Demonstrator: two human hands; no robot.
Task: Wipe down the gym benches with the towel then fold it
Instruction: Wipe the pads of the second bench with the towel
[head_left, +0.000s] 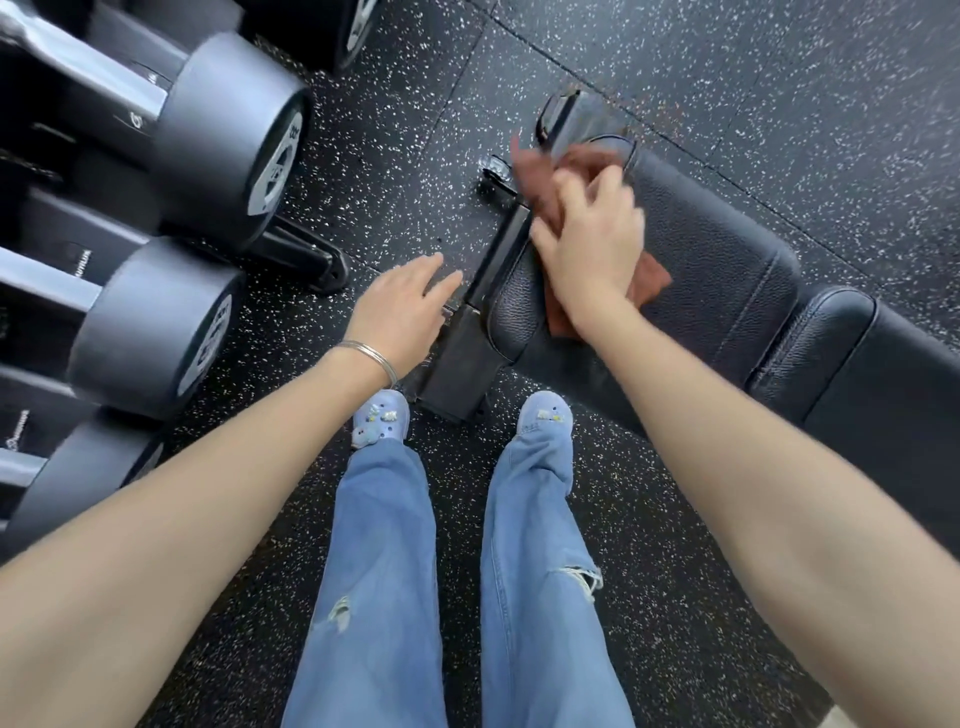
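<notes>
A black padded gym bench (727, 270) runs from the middle toward the right edge. A rust-brown towel (540, 176) lies crumpled on the bench's seat pad near its end, blurred by motion. My right hand (592, 244) presses down on the towel and holds it against the pad. My left hand (405, 306), with a metal bangle on the wrist, hovers flat with fingers apart just left of the bench's metal frame (493, 270), holding nothing.
Large grey dumbbells (228, 140) sit on a rack along the left side, close to my left arm. The floor (779, 78) is black speckled rubber. My legs in blue jeans and light blue clogs (545, 415) stand at the bench's end.
</notes>
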